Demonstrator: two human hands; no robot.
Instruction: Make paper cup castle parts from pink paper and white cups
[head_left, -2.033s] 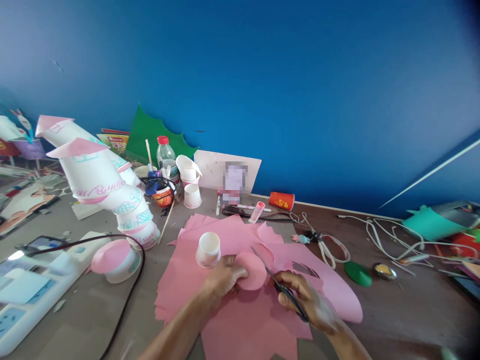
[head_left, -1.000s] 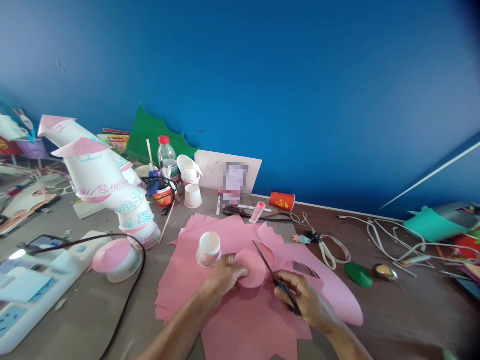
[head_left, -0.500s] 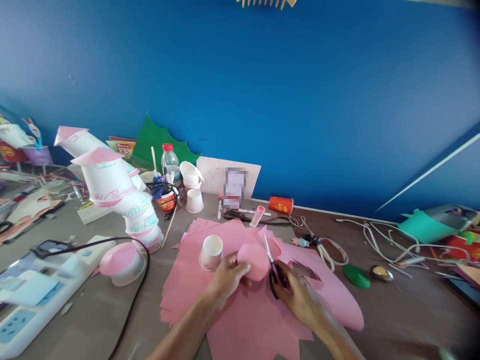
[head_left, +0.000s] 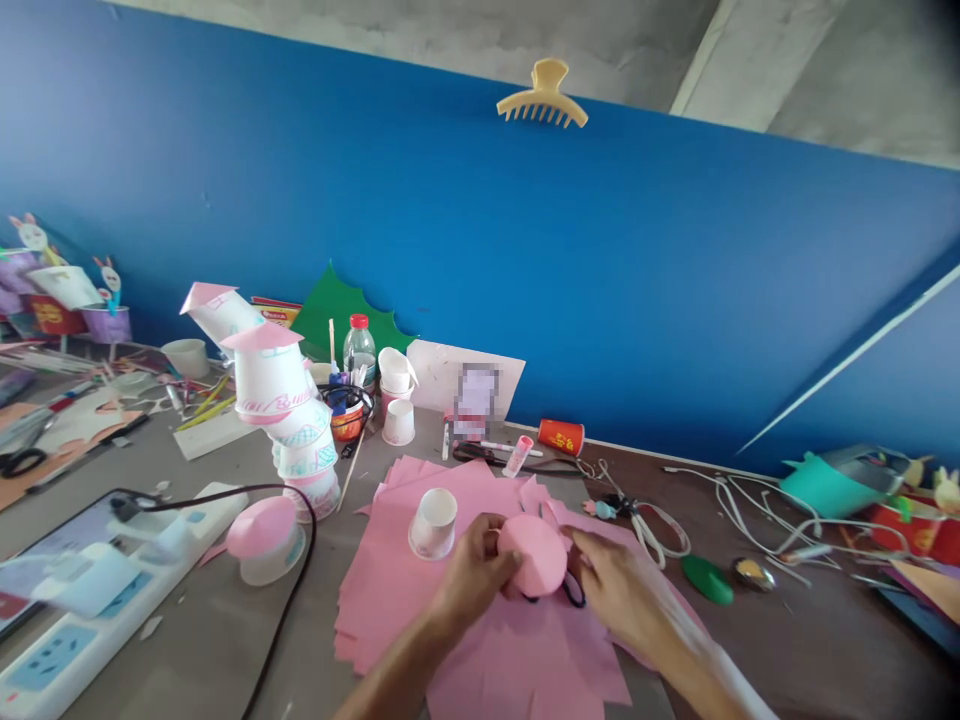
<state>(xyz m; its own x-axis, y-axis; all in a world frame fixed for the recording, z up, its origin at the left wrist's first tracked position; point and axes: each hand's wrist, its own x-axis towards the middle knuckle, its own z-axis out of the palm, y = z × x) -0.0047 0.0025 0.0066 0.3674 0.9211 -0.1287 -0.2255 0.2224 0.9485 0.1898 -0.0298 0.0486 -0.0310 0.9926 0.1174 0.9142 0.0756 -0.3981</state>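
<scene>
A round pink paper disc (head_left: 541,556) is pinched at its left edge by my left hand (head_left: 480,562), thumb on top. At the disc's right edge, the bent fingers of my right hand (head_left: 611,575) close on the rim; the fingertips are partly hidden. Black scissors (head_left: 575,590) lie beneath the disc, with only parts of their handle loops showing. Under both hands spreads a stack of pink paper sheets (head_left: 397,620). An upside-down white paper cup (head_left: 434,522) stands on the stack, left of my left hand.
Decorated stacked paper cups (head_left: 304,430) lean at the left, near a cup with a pink top (head_left: 264,535). A power strip (head_left: 75,625) and black cable (head_left: 294,590) lie in front. Behind the paper are a glue stick (head_left: 518,456) and a red cup (head_left: 561,436). White cables (head_left: 739,510) lie at right.
The scissors have left my right hand's grip and now lie under the disc. My right hand has moved to the disc's edge. The view has tilted upward, showing the wall's top.
</scene>
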